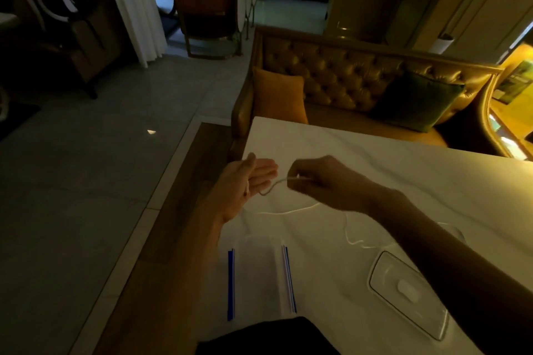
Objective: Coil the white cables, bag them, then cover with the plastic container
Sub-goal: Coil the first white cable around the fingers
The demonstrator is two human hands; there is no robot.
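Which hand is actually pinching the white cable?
The right hand: its fingers are curled and pinch the white cable. The left hand is open, with its fingers straight.

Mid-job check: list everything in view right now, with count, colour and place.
cable: one, white, strung between both hands, the rest trailing on the table
bags: count unclear, clear with two blue zip strips, flat at the table's near edge
container: one, clear plastic, on the table under the right forearm
table: one, white marble
sofa: one, mustard, tufted, behind the table
cushions: two on the sofa, orange and green
curtain: one, white, far left
left hand: palm up, fingers straight, cable end on it
right hand: pinches the cable
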